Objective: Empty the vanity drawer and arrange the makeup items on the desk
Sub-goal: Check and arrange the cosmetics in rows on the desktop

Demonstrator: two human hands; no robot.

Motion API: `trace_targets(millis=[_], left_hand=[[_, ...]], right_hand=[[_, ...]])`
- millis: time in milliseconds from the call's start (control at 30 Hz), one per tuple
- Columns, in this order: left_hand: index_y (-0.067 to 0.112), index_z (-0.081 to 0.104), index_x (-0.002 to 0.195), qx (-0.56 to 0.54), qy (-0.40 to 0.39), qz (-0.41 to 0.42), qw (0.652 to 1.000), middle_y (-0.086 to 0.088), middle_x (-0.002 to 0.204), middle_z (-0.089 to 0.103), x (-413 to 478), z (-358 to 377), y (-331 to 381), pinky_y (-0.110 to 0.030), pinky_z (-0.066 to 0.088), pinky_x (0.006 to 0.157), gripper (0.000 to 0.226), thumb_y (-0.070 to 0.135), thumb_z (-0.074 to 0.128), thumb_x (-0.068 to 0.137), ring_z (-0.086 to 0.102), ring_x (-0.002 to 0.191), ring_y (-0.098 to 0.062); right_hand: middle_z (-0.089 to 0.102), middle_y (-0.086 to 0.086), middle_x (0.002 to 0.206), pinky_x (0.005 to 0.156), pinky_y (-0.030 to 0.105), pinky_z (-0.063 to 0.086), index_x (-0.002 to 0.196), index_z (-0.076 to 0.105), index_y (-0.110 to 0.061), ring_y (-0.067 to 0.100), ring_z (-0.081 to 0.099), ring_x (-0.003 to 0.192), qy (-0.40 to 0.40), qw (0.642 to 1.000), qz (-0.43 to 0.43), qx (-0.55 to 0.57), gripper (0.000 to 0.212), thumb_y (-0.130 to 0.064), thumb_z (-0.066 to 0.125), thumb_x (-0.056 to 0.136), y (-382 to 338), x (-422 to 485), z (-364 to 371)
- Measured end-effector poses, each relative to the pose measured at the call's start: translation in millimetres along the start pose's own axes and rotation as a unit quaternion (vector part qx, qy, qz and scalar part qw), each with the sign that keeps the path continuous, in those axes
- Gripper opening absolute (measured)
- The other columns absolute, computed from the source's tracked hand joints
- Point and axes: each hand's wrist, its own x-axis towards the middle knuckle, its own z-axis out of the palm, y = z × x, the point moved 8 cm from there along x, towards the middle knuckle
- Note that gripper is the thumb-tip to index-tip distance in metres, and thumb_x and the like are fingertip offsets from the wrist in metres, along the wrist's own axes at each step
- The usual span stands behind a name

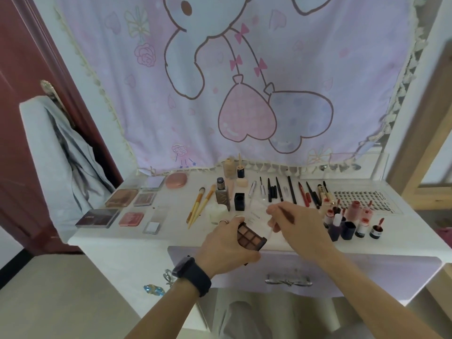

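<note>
My left hand [226, 245] grips a small brown eyeshadow palette [252, 237] over the front edge of the white vanity desk [127, 237]. My right hand [297, 222] pinches the palette's clear lid [259, 216], which stands open above the pans. The lilac drawer [367, 272] below is pulled out a little. Compacts and palettes [122, 198] lie at the desk's left, two brushes [199, 204] left of centre, pencils and mascaras [288, 192] in a row at the back, and lip glosses [352, 222] stand at the right.
A cartoon curtain [244, 81] hangs behind the desk. A grey garment [66, 162] hangs on the dark red door [22, 94] at the left. A lash tray [362, 199] lies at the desk's right end. A wooden frame [420, 148] stands to the right.
</note>
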Motion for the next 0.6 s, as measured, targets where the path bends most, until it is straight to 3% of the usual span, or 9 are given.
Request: trace_targets(millis=[200,300,400,467,600], left_hand=[[0.036,0.044,0.140,-0.095,0.039,-0.022,0.994,0.012,0.116,0.054,-26.7,-12.7,-34.0,-0.034,0.056,0.092,0.090,0.048,0.080,0.059,0.060,0.105,-0.010],[0.041,0.046,0.136,-0.138,0.072,-0.029,0.987,0.012,0.117,0.057,-41.1,-26.5,-51.3,-0.021,0.056,0.082,0.083,0.043,0.084,0.063,0.064,0.100,-0.006],[0.045,0.048,0.133,-0.168,0.120,-0.041,0.978,0.019,0.117,0.060,-51.2,-49.6,-68.0,-0.017,0.051,0.079,0.081,0.048,0.083,0.061,0.067,0.095,0.000],[0.046,0.049,0.133,-0.191,0.155,-0.056,0.968,0.020,0.118,0.059,-54.6,-67.2,-80.7,-0.019,0.049,0.081,0.079,0.047,0.084,0.062,0.066,0.097,0.000],[0.034,0.052,0.131,-0.255,0.227,-0.081,0.936,0.017,0.118,0.057,-49.9,-101.6,-108.0,-0.007,0.043,0.071,0.064,0.026,0.085,0.077,0.061,0.098,0.004]], right_hand=[[0.073,-0.017,0.078,0.066,0.020,0.053,0.093,0.072,-0.028,0.001,0.069,0.071,-0.036,0.999,-0.016,0.022,0.028,-0.044,0.051,0.100,-16.2,-9.7,25.1],[0.072,-0.019,0.085,0.068,0.018,0.054,0.096,0.067,-0.038,-0.002,0.068,0.080,-0.052,0.998,-0.033,0.007,0.020,-0.046,0.049,0.101,-19.5,-12.1,38.5],[0.067,-0.024,0.105,0.087,0.025,0.053,0.108,0.065,-0.038,-0.004,0.061,0.097,-0.045,0.997,-0.046,-0.042,0.015,-0.037,0.051,0.101,-10.2,-13.0,50.0],[0.060,-0.017,0.125,0.105,0.030,0.042,0.124,0.062,-0.030,0.003,0.054,0.114,-0.054,0.992,-0.028,-0.109,0.026,-0.033,0.049,0.102,3.8,-15.0,59.0],[0.033,-0.004,0.159,0.119,0.031,0.020,0.149,0.041,-0.019,0.015,0.023,0.148,-0.100,0.975,0.024,-0.197,0.053,-0.042,0.046,0.102,28.2,-24.3,75.1]])
